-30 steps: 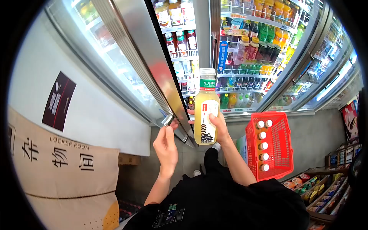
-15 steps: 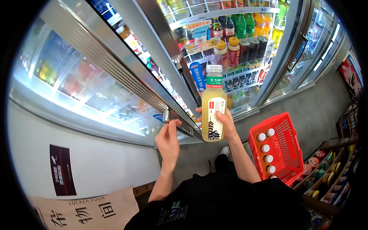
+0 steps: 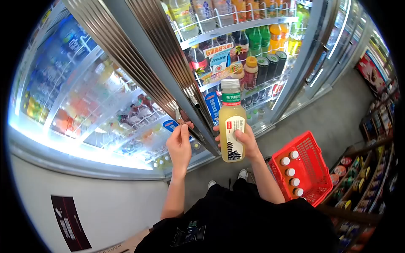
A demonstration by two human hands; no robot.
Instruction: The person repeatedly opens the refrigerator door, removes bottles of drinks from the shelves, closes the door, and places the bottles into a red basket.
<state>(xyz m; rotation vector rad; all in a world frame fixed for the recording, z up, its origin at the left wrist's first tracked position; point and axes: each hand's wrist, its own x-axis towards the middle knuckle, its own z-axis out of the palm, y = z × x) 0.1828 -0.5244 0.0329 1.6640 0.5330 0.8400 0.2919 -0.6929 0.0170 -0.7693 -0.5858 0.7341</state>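
Observation:
My right hand (image 3: 247, 141) is wrapped round a bottle of pale yellow drink (image 3: 232, 126) with a white cap and a green label band. The bottle stands upright in front of me, its printed label turned toward the camera. At a metal door handle (image 3: 179, 116) on the glass fridge door (image 3: 126, 90), my left hand (image 3: 180, 145) has its fingers closed. The handle's lower end disappears behind those fingers. The door now lies against, or very near, its frame.
A red basket (image 3: 314, 145) with several white-capped bottles (image 3: 290, 172) stands on the floor at the right. Beyond the bottle is a fridge shelf (image 3: 240, 31) of drinks. Snack racks (image 3: 358, 181) line the right side. A white panel (image 3: 122, 206) is at lower left.
The fridge door has swung closed, with my left hand staying at its handle. My right hand still holds the bottle. The view has turned, bringing the drink shelves nearer.

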